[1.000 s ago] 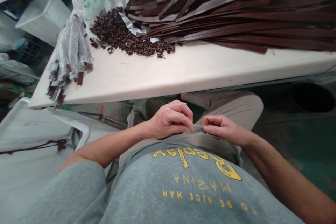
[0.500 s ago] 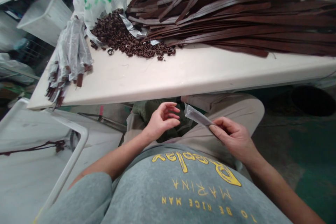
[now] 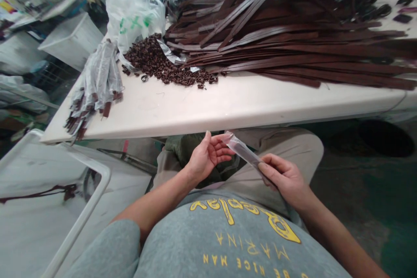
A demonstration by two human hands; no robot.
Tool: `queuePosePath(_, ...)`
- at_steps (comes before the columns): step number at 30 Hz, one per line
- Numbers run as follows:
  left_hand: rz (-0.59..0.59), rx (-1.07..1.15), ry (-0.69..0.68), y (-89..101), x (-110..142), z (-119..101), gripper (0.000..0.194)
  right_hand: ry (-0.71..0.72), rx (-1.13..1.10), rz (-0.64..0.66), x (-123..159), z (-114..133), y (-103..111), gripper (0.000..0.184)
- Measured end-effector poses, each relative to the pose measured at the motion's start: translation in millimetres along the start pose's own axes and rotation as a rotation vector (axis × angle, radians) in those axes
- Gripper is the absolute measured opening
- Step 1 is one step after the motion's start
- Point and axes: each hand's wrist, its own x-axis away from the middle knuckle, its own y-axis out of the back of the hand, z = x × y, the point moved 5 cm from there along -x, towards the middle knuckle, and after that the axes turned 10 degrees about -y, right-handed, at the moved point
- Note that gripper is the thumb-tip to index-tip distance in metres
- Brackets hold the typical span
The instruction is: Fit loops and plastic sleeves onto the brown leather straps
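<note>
Over my lap, my right hand point(image 3: 282, 176) pinches the lower end of a brown strap in a clear plastic sleeve point(image 3: 243, 150). The sleeve slants up and left, its crinkled end beside my left hand point(image 3: 210, 158). That hand is open, palm turned up, thumb raised and fingers stretched towards the sleeve; whether the fingertips touch it I cannot tell. On the table's left corner lies a pile of similar sleeved straps point(image 3: 99, 82), brown ends poking out.
The white table point(image 3: 182, 110) runs across in front of my knees. On it are a heap of small brown loops point(image 3: 163, 63), long brown strips point(image 3: 276, 47) and a white plastic bag point(image 3: 135, 17). A large white bin point(image 3: 97, 195) stands at my left, and a white crate point(image 3: 73, 39) behind.
My left hand has turned palm up, its thumb lifting and its fingers reaching closer to the sleeve's end. My right hand keeps its pinch. The camera view has tilted up slightly.
</note>
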Motion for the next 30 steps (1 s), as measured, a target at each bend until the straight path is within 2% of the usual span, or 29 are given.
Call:
queuePosePath(3,0.205,-0.005,-0.044,-14.7,2,-5,0.05,-0.13,-0.37,0.261,-5,1,-13,0.037)
queuePosePath(5,0.344,-0.079,-0.056,-27.4,4,-3,0.057,-0.202,-0.516,0.426,-8,6,-27,0.037)
queuePosePath(6,0.382,-0.119,-0.067,-32.6,4,-2,0.055,-0.23,-0.549,0.478,-9,9,-34,0.038)
queuePosePath(8,0.378,-0.179,-0.102,-38.5,1,0,0.042,-0.263,-0.568,0.524,-12,13,-44,0.039)
queuePosePath(10,0.284,-0.227,-0.141,-37.4,-5,-1,0.032,-0.257,-0.536,0.491,-15,13,-46,0.038)
queuePosePath(12,0.152,-0.254,-0.193,-31.5,-12,-6,0.031,-0.186,-0.427,0.395,-16,11,-38,0.043)
queuePosePath(15,-0.04,-0.227,-0.278,-21.8,-19,-15,0.032,-0.005,-0.079,0.271,-11,7,-21,0.053)
queuePosePath(17,-0.103,-0.202,-0.3,-20.3,-20,-17,0.034,0.063,0.136,0.196,-6,3,-15,0.048)
queuePosePath(19,-0.11,-0.207,-0.279,-23.6,-19,-12,0.035,0.076,0.23,0.098,-3,2,-13,0.045)
queuePosePath(21,-0.091,-0.22,-0.243,-29.2,-16,-3,0.036,0.086,0.227,0.043,-1,5,-16,0.047)
queuePosePath(26,0.007,-0.215,-0.154,-40.6,-2,14,0.037,0.149,0.206,0.025,-2,22,-28,0.047)
queuePosePath(30,0.058,-0.228,-0.124,-43.5,4,12,0.039,0.19,0.21,0.024,-3,26,-29,0.049)
